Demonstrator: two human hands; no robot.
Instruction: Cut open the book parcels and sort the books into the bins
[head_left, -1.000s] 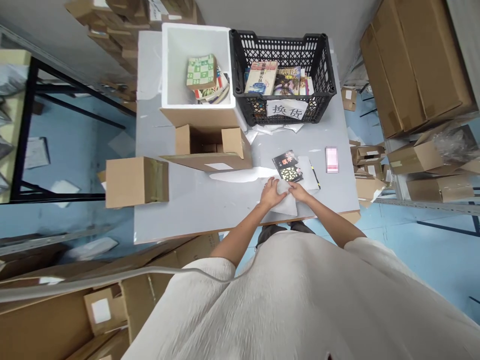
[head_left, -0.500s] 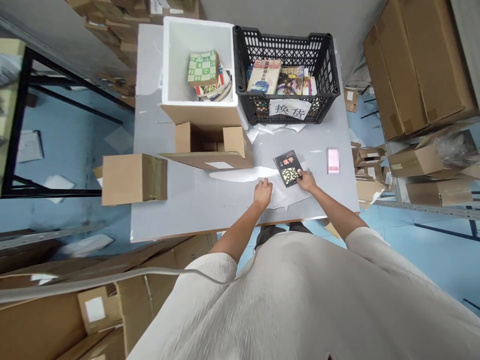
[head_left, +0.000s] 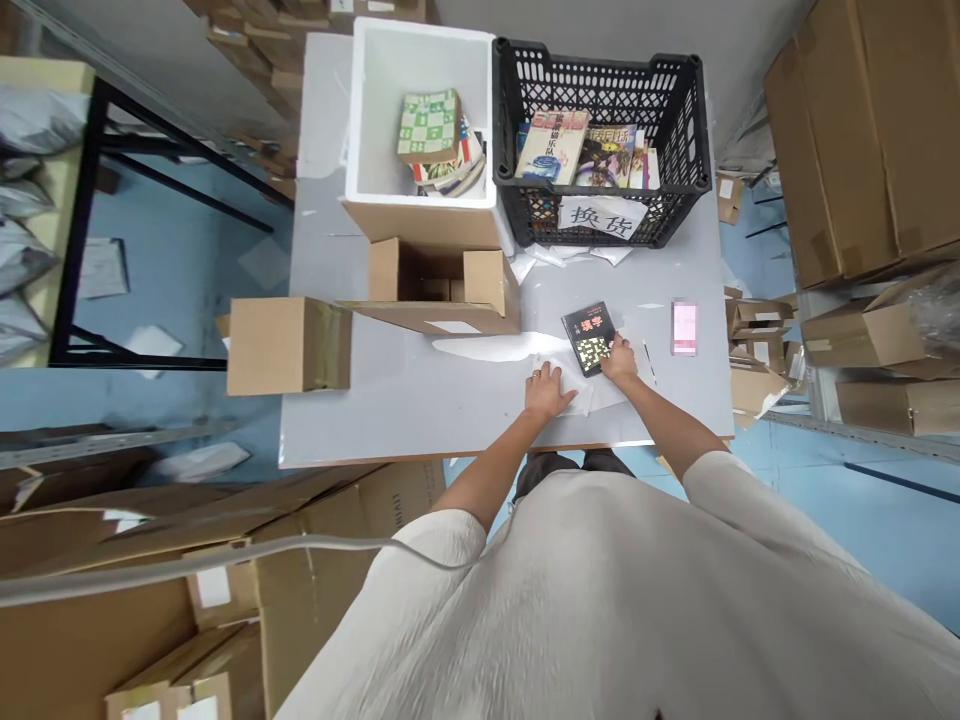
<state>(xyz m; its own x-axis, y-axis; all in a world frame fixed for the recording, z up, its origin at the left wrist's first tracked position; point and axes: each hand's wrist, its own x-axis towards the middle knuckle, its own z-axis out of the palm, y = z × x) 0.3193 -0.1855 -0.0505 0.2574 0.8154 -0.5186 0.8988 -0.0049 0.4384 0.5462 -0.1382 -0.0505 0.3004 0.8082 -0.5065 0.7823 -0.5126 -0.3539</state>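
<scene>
A small black book [head_left: 589,337] with a yellow pattern lies on the grey table [head_left: 390,400], partly on a white plastic bag [head_left: 592,395]. My right hand [head_left: 619,361] grips the book's near right corner. My left hand [head_left: 547,391] lies flat on the white bag, fingers spread, just left of the book. A pen [head_left: 649,360] lies to the right of my right hand.
Beyond the book stand an open cardboard box [head_left: 442,285], a white foam box [head_left: 420,120] with books, and a black crate [head_left: 604,140] of books bearing a paper label. A pink phone [head_left: 684,327] lies right. A closed carton [head_left: 289,345] overhangs the table's left edge.
Both hands were together on the white bag a second ago. My right hand then went to the book and holds its corner; my left hand flattened on the bag.
</scene>
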